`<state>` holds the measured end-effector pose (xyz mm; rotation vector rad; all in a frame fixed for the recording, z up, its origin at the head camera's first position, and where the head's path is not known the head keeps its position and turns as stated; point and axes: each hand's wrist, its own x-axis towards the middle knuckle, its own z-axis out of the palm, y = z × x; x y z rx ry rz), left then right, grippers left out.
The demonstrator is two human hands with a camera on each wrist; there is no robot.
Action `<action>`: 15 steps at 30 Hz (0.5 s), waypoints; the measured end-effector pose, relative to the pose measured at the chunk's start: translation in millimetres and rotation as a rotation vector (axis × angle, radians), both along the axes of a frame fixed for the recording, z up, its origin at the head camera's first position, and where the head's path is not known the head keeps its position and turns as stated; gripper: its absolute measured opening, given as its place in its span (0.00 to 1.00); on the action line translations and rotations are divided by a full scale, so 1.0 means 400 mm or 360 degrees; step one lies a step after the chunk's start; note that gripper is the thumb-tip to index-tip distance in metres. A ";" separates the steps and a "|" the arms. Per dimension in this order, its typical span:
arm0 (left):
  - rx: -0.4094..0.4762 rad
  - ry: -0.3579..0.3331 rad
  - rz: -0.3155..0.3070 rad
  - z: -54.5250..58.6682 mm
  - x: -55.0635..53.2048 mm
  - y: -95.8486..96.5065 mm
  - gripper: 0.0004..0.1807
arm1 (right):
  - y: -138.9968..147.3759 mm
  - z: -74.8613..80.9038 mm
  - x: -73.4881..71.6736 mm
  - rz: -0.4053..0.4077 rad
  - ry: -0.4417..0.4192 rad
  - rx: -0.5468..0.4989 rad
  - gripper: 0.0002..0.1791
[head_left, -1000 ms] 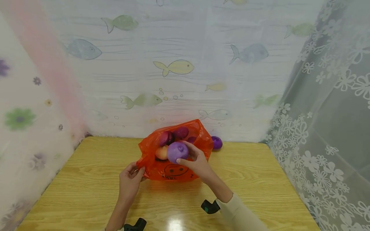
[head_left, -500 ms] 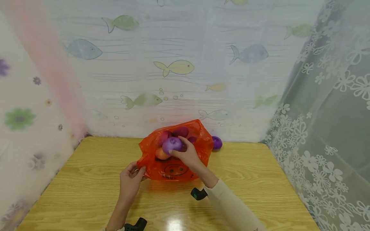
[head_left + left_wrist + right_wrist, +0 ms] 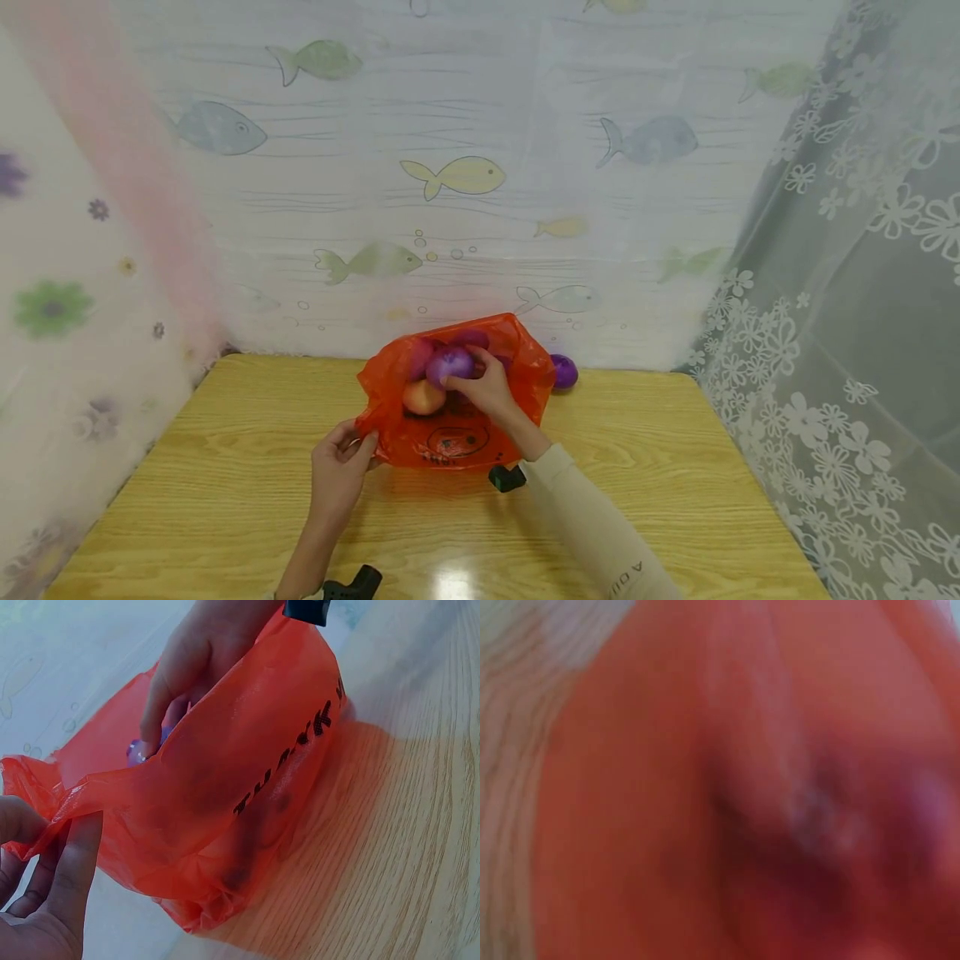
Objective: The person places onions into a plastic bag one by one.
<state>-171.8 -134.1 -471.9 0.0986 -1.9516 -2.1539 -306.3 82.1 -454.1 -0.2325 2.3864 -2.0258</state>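
Observation:
A red plastic bag (image 3: 457, 442), printed with a face and dark letters, lies on the table with its mouth open towards me. My left hand (image 3: 341, 475) pinches the bag's rim at its left corner. Reaching into the mouth, my right hand (image 3: 491, 387) holds a round purple fruit (image 3: 448, 367) between thumb and fingers. Beside it in the bag are an orange round fruit (image 3: 423, 398) and a magenta one (image 3: 422, 358). In the left wrist view, the bag wall partly hides the purple fruit (image 3: 135, 753). The right wrist view is blurred, mostly filled by red plastic (image 3: 630, 825).
Another purple fruit (image 3: 564, 372) rests on the wooden table (image 3: 645, 467), just right of the bag near the back edge. Behind the table hangs a fish-patterned curtain (image 3: 480, 208), with a lace curtain (image 3: 847, 417) on the right.
My right hand has carried the purple fruit away from me and slightly left, deeper into the bag's mouth. The left hand keeps its hold on the rim, almost still.

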 end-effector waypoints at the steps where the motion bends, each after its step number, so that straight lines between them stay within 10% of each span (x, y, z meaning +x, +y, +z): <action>1: 0.0003 0.0001 -0.0001 0.000 0.000 0.001 0.15 | 0.002 0.000 -0.004 -0.0004 0.0002 0.0001 0.44; 15: -0.0019 -0.0063 0.0004 0.005 0.000 0.005 0.14 | 0.018 0.029 -0.048 -0.0033 -0.0056 0.0256 0.44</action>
